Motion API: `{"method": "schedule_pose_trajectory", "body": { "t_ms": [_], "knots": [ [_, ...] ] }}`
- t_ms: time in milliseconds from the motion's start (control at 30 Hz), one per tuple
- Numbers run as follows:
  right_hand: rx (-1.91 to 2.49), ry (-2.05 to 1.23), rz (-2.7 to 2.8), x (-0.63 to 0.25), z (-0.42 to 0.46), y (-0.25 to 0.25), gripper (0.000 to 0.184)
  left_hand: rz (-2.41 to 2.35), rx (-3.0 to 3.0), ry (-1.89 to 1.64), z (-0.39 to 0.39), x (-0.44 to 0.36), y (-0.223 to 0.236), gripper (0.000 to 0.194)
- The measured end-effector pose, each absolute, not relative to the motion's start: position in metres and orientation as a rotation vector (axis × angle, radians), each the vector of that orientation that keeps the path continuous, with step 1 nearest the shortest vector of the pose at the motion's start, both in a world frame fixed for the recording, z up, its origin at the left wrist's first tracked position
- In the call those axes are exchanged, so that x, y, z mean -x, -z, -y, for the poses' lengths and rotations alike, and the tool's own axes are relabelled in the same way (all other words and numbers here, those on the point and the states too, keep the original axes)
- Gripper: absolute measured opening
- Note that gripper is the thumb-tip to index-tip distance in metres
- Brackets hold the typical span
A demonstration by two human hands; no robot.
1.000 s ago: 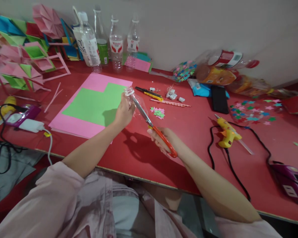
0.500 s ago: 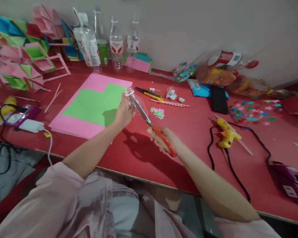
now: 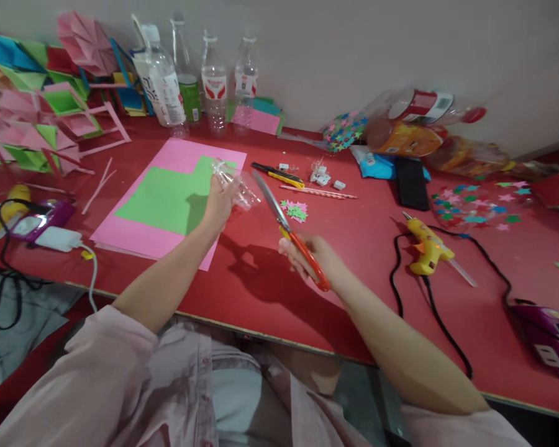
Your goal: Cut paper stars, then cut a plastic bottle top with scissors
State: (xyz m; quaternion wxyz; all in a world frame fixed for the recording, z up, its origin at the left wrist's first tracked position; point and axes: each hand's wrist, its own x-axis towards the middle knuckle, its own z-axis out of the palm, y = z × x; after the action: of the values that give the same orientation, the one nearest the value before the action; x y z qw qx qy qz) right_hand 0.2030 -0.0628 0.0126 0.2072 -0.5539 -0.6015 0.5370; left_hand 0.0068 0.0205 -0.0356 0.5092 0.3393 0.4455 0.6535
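Note:
My left hand (image 3: 221, 197) is closed around a clear plastic bottle piece (image 3: 246, 194), tilted above the coloured paper. My right hand (image 3: 310, 257) grips a pair of scissors (image 3: 308, 256) with red-orange handles, blades pointing up and left. The blade tips sit just right of the plastic, apart from it. Below the left hand lie a green sheet (image 3: 168, 198) and a larger pink sheet (image 3: 121, 231). Beyond the blades is a small heap of pink and green paper stars (image 3: 295, 211). A yellow-and-black utility knife (image 3: 279, 175) and a striped stick (image 3: 317, 192) lie behind it.
Several bottles (image 3: 214, 87) stand along the wall. Folded paper models (image 3: 65, 99) crowd the left. A yellow glue gun (image 3: 427, 245) with its cable, a phone (image 3: 410, 183), star-filled clear plastic (image 3: 479, 205) and a purple power strip (image 3: 543, 338) are at the right.
My left hand has moved left and turned the bottle piece, its neck swinging away from the scissors. The blades are now apart from the plastic; my right hand has barely moved.

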Motion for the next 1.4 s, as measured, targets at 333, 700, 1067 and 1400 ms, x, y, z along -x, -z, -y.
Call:
{"method": "schedule_pose_trajectory", "body": {
  "t_ms": [333,700,1067,1400],
  "knots": [
    [1.638,-1.085,1.593,-0.210,0.045,0.002,0.039,-0.853,-0.802,-1.079,0.012,-0.032,0.021,0.022],
    [1.715,-0.727,1.836,-0.212,0.044,0.004,0.025,-0.543,-0.868,-0.807,0.013,-0.016,0.019,0.040],
    [1.749,-0.619,1.961,-0.211,0.045,0.006,0.028,-0.733,-0.818,-0.864,0.010,-0.023,0.022,0.017],
    [1.815,-0.374,2.268,-0.204,0.049,0.007,0.023,-0.892,-0.923,-0.916,0.014,-0.035,0.028,0.029]
  ]
}}
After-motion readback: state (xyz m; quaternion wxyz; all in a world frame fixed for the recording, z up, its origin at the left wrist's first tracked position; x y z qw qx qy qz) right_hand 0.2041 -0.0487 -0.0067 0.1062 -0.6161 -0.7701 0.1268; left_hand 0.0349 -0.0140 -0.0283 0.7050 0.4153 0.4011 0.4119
